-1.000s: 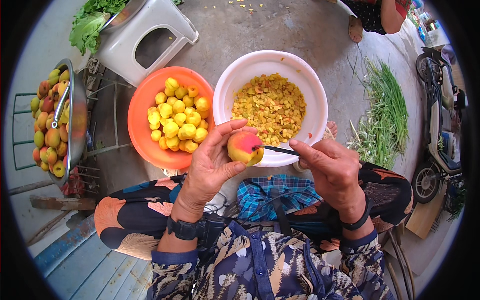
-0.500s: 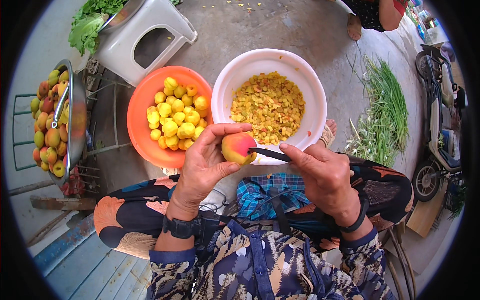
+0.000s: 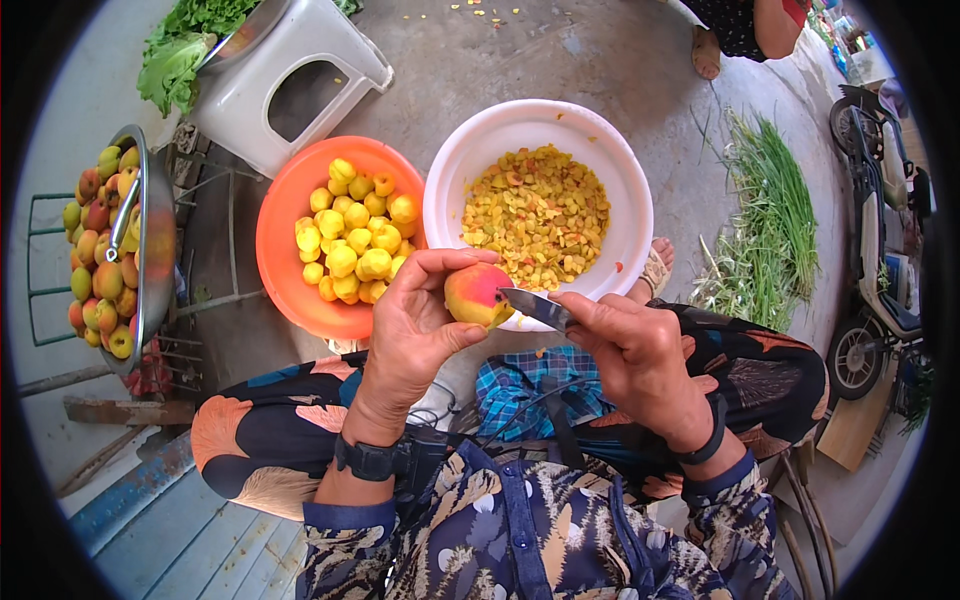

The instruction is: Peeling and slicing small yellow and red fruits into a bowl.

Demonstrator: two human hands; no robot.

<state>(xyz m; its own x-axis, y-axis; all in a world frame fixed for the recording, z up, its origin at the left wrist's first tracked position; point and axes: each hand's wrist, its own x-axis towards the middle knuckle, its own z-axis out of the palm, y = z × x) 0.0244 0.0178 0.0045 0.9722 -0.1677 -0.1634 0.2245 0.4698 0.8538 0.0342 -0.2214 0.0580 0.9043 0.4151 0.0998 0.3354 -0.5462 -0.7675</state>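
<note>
Between the thumb and fingers of my left hand (image 3: 412,322) is a red and yellow peach (image 3: 474,294), its skin partly cut near the right side. My right hand (image 3: 635,350) grips a small knife (image 3: 537,307), with the blade's tip touching the fruit. Just beyond both hands stands a white basin (image 3: 440,200) holding a heap of yellow and reddish peelings (image 3: 540,215). To its left, an orange basin (image 3: 280,235) contains several peeled yellow peaches (image 3: 358,225).
A metal bowl (image 3: 157,260) of unpeeled peaches (image 3: 100,255) rests on a rack at the left. Behind it are a white plastic stool (image 3: 245,110) and leafy greens (image 3: 172,75). Green stalks (image 3: 765,220) lie on the floor at right, near a motorbike (image 3: 880,230). Another person (image 3: 745,25) is at the far right.
The knife has turned so that its flat blade shows more, its tip still at the peach. My right hand has shifted slightly left; the left hand barely moves.
</note>
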